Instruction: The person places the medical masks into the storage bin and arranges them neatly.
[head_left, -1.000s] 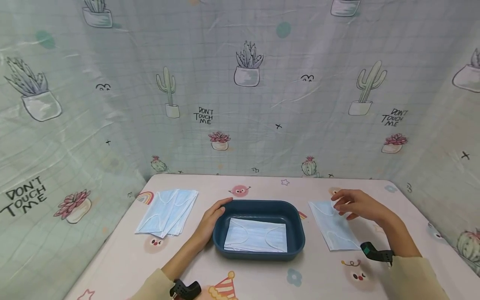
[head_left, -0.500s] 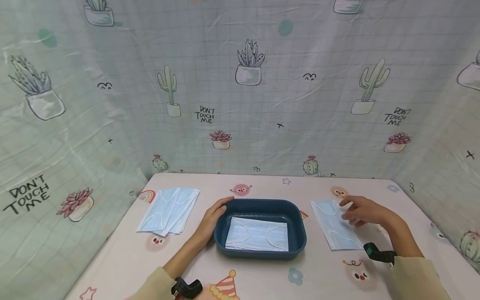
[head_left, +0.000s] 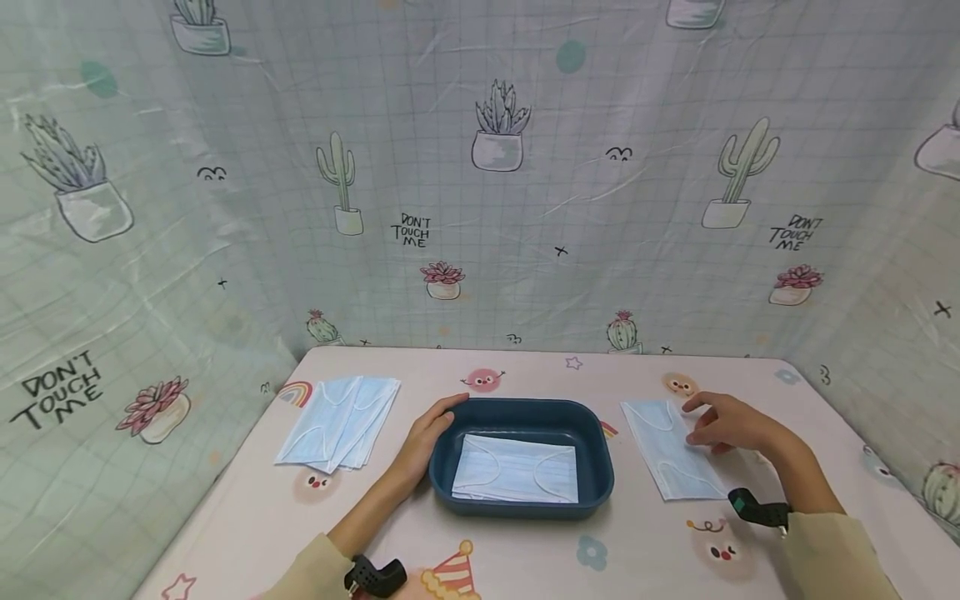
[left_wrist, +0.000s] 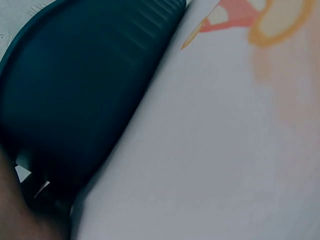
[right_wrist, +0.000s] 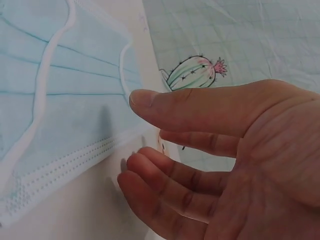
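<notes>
A dark blue rectangular container (head_left: pixel 521 510) stands mid-table with a small stack of light blue face masks (head_left: pixel 513 471) inside. My left hand (head_left: pixel 426 442) holds its left end, fingers at the rim near the back left corner. In the left wrist view only a piece of that hand shows beside the container wall (left_wrist: pixel 75 100). My right hand (head_left: pixel 738 425) hovers by the right edge of a single face mask (head_left: pixel 667 450) on the table. Its fingers are loosely bent, with nothing between them. In the right wrist view the thumb tip overlaps the mask's ear loop (right_wrist: pixel 42 85).
Several overlapping face masks (head_left: pixel 337 421) lie on the table (head_left: pixel 315 542), left of the container. A printed cloth (head_left: pixel 555 200) with cactus drawings rises behind the table and along both sides. Each wrist wears a black strapped camera.
My right hand has drawn slightly to the right and nearer, toward the mask's right edge, then nearly stopped. The left hand and container keep their places; the head view shifts slightly.
</notes>
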